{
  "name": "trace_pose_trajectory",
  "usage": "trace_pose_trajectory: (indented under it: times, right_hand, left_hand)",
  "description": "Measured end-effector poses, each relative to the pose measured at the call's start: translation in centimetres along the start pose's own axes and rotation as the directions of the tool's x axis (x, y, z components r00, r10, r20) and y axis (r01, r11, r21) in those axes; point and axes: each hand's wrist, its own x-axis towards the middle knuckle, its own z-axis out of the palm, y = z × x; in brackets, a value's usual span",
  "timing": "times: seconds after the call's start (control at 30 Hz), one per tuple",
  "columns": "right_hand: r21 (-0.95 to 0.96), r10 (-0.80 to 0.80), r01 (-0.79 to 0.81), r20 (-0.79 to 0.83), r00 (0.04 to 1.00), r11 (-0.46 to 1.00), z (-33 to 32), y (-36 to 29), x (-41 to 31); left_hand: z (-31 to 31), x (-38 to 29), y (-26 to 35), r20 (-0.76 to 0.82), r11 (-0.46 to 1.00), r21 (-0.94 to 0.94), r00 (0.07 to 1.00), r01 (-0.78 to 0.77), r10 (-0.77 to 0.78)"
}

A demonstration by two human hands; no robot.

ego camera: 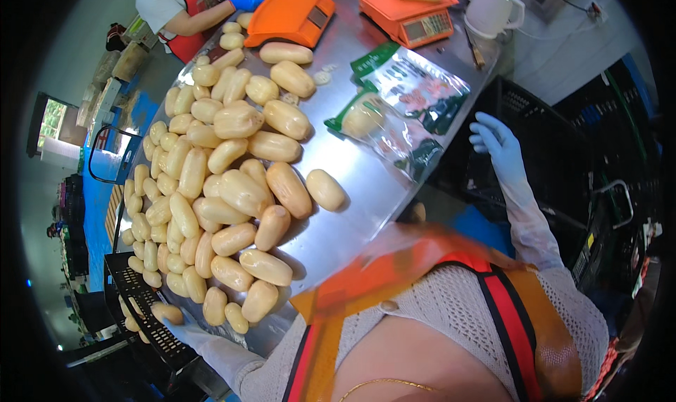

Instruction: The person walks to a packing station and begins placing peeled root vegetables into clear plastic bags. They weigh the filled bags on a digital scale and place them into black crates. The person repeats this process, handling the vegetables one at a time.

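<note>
My left hand point(186, 329), in a pale blue glove, is at the lower left with its fingers on a lotus root segment point(167, 313) at the rim of a black plastic crate point(163, 339). More segments show inside that crate. My right hand point(495, 140), gloved the same way, hangs off the table's right side with fingers apart and nothing in them. Between the hands, a large heap of peeled lotus root segments point(240, 191) covers the left of the steel table point(364, 191). A clear printed bag point(388, 138) holds one segment; a flat printed bag point(412, 85) lies beside it.
Two orange scales, one nearer the left point(288, 11) and one with a segment on its pan point(404, 11), stand at the far end. A white electric kettle point(491, 11) and a knife point(473, 48) are near the wall. A co-worker's blue-gloved hand point(247, 2) is at the left scale. Black crates point(533, 138) stand at right.
</note>
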Motion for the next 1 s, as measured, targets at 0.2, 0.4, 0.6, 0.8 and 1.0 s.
trace_pose_trajectory:
  times: [0.2, 0.4, 0.6, 0.8, 1.0]
  right_hand:
    - [0.324, -0.029, -0.048, 0.229, 0.973, 0.945, 4.9, -1.3, 0.5]
    - [0.482, -0.059, -0.174, 0.430, 0.901, 0.859, 9.0, -3.6, -0.6]
    - [0.753, -0.107, -0.442, 0.554, 0.826, 0.486, 4.3, -2.4, -1.5]
    - [0.830, 0.199, -0.232, 0.150, 0.969, 0.507, 1.0, 2.2, -2.6]
    - [0.740, 0.491, -0.419, 0.137, 0.860, 0.527, -2.1, 4.3, -8.7]
  left_hand:
    - [23.5, -8.4, -5.8, 0.603, 0.942, 0.165, 0.786, -0.293, 0.139]
    - [43.5, -32.3, -20.8, 0.896, 0.917, 0.375, 0.203, 0.134, -0.395]
    - [46.2, -45.8, -30.4, 0.623, 0.398, 0.776, -0.496, 0.490, -0.605]
    - [44.0, -48.3, -30.3, 0.862, 0.825, 0.473, -0.031, -0.309, -0.506]
    - [42.8, -43.9, -27.9, 0.969, 0.727, 0.236, 0.102, -0.644, -0.223]
